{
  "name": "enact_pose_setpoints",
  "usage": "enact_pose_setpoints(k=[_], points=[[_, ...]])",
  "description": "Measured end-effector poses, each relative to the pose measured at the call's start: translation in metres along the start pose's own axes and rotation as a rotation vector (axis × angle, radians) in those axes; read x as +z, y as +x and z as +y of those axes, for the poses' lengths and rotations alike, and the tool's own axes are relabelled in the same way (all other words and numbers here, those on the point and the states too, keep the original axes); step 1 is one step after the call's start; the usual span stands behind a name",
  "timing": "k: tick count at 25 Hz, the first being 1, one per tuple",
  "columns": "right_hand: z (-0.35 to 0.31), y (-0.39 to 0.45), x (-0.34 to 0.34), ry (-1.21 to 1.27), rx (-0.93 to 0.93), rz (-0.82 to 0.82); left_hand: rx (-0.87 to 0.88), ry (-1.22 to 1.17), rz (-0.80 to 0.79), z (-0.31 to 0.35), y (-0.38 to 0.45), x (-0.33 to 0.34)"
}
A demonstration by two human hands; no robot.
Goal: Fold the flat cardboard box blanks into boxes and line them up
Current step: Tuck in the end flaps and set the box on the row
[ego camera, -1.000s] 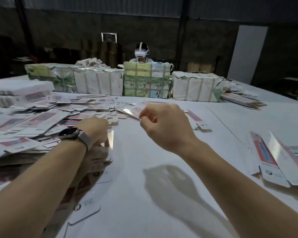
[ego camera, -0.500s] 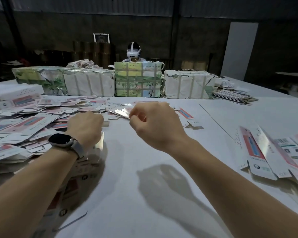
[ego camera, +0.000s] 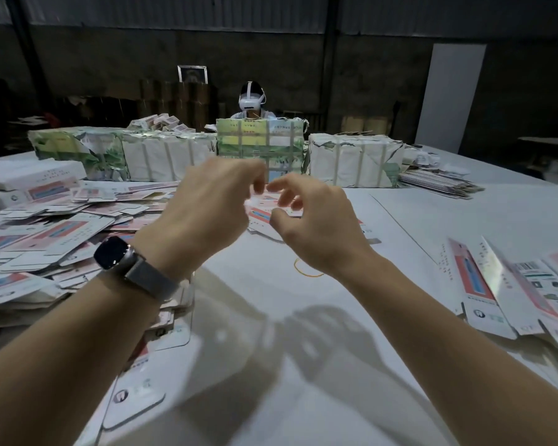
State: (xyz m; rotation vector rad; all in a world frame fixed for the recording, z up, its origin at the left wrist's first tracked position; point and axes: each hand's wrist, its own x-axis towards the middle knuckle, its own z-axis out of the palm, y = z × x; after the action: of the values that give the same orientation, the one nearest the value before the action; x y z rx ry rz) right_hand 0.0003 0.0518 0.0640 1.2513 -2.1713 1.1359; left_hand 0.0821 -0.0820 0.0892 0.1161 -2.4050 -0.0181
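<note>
— While both hands hover above the middle of the counter [ego camera: 432, 220], what do they hold?

— Hard to say. The left hand [ego camera: 207, 201] and right hand [ego camera: 313, 226] meet fingertip to fingertip, fingers curled and blurred. A pink and white flat blank [ego camera: 264, 217] sits right under them, but I cannot tell whether either grip is pinching it or merely above it.

— Which way does that blank run?

— Mostly hidden; its long axis cannot be read.

— And the rest of the blanks?

— A loose heap of blanks [ego camera: 45, 236] spreads along the counter's left edge, lying at mixed angles. A smaller group of blanks [ego camera: 512, 284] lies at the right edge, long axes running from the far middle toward the near right corner.

— Anything else?

— Strapped bundles [ego camera: 351, 162] line the far side, a yellow rubber band [ego camera: 306, 268] lies below the right wrist, a watch [ego camera: 113, 255] is on the left wrist, and a person in a white headset [ego camera: 252, 98] sits behind the bundles.
</note>
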Motion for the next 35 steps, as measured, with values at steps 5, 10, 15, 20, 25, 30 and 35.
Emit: enact_pose_setpoints(k=[5,10,15,20,25,30,35], points=[[0.003,0.001,-0.004,0.225,-0.114,0.105,0.234,-0.299,0.373,0.048,-0.002,0.002],[0.013,0.005,-0.014,0.404,-0.030,0.100,0.138,-0.761,0.438,0.051,0.001,0.014],[0.010,0.009,-0.028,0.852,0.083,0.182,0.049,-1.088,0.225,0.037,0.000,0.022],[0.006,0.006,-0.032,1.120,0.207,0.155,-0.168,-1.394,-0.332,0.034,-0.014,0.043],[0.005,0.003,-0.023,0.683,0.192,0.298,-0.305,-1.474,-0.371,0.043,-0.018,0.048],[0.007,0.004,-0.020,0.716,0.157,0.155,-0.328,-1.421,-0.316,0.052,-0.011,0.045],[0.009,0.000,-0.021,0.901,0.163,0.093,-0.386,-1.337,-0.195,0.053,-0.014,0.044]])
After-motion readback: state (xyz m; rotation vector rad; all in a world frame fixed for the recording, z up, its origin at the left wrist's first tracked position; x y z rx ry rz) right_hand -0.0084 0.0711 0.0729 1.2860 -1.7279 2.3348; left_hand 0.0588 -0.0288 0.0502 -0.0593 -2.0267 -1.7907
